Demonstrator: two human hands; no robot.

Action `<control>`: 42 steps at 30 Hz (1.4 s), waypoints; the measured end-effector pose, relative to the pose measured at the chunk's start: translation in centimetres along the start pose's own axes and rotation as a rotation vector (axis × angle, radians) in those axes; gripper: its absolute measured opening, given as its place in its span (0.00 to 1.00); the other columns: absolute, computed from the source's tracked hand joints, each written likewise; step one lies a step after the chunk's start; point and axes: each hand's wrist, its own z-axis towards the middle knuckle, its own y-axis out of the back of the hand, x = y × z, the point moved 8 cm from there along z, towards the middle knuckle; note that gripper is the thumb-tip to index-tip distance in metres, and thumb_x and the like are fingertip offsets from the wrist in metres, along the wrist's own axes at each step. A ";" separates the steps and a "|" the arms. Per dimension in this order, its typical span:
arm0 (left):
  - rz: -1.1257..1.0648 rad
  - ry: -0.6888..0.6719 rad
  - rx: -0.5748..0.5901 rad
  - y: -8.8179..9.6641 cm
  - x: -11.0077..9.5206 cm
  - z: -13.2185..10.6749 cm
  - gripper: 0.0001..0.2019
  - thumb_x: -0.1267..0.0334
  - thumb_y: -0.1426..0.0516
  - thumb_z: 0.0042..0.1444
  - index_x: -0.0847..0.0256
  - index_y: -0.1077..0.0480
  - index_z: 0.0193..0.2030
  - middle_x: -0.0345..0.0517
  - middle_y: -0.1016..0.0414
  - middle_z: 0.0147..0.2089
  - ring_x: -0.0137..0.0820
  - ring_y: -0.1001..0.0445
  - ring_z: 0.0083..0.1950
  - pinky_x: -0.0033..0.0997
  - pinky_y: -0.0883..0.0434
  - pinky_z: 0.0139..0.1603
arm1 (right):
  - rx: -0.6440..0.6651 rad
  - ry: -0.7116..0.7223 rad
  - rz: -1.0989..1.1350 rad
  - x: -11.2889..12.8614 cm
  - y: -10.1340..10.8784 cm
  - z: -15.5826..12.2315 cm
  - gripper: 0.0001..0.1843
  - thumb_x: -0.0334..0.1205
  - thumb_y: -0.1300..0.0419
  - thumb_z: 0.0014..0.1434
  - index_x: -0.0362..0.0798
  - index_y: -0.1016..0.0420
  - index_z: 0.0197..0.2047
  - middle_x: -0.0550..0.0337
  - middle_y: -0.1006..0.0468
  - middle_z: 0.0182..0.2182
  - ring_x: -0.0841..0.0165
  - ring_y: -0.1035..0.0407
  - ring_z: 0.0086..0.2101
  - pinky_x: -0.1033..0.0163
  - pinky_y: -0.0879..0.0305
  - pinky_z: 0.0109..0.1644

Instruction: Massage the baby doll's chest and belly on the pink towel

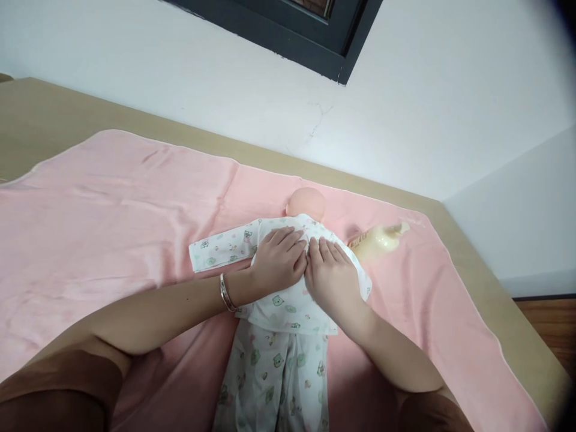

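Note:
A baby doll (306,201) lies on its back on a pink blanket (112,216), dressed in a white printed shirt (288,306) and matching trousers (274,378). My left hand (279,259) lies flat on the doll's chest, fingers stretched out and close together. My right hand (332,273) rests flat beside it on the shirt, its fingers touching those of the left. One empty sleeve (222,249) stretches out to the left. A silver bracelet (225,293) is on my left wrist.
A cream pump bottle (380,240) lies on its side on the blanket just right of the doll's shoulder. The blanket covers a tan table (508,312) set against a white wall. A dark window frame (315,42) is above.

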 end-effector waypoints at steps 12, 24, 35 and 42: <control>-0.061 0.129 0.136 -1.7 1.5 0.3 0.24 0.63 0.47 0.58 0.66 0.32 0.61 0.60 0.32 0.66 0.49 0.39 0.71 0.58 0.42 0.72 | 0.051 -0.055 0.197 -2.9 -2.5 2.8 0.31 0.42 0.54 0.70 0.34 0.44 0.71 0.36 0.43 0.70 0.46 0.49 0.69 0.35 0.48 0.70; -0.035 0.047 0.027 0.0 0.6 -0.2 0.16 0.63 0.45 0.55 0.58 0.25 0.50 0.50 0.22 0.55 0.46 0.30 0.62 0.54 0.37 0.68 | -0.036 -0.052 0.260 -2.5 -0.8 1.7 0.27 0.42 0.52 0.69 0.36 0.34 0.66 0.40 0.32 0.64 0.53 0.40 0.66 0.45 0.41 0.70; 0.002 0.234 0.272 -2.3 1.6 0.1 0.30 0.59 0.48 0.61 0.67 0.41 0.69 0.62 0.43 0.73 0.56 0.48 0.75 0.61 0.50 0.73 | -0.029 -0.088 0.313 -3.7 -3.1 2.5 0.33 0.46 0.55 0.68 0.33 0.43 0.70 0.39 0.41 0.69 0.51 0.50 0.70 0.40 0.54 0.73; -0.048 0.250 0.255 -2.5 1.9 0.0 0.29 0.60 0.49 0.60 0.66 0.40 0.68 0.60 0.42 0.73 0.53 0.48 0.75 0.62 0.51 0.74 | -0.033 -0.086 0.322 -3.8 -3.2 2.6 0.33 0.45 0.54 0.68 0.36 0.43 0.70 0.39 0.41 0.69 0.51 0.50 0.70 0.37 0.53 0.72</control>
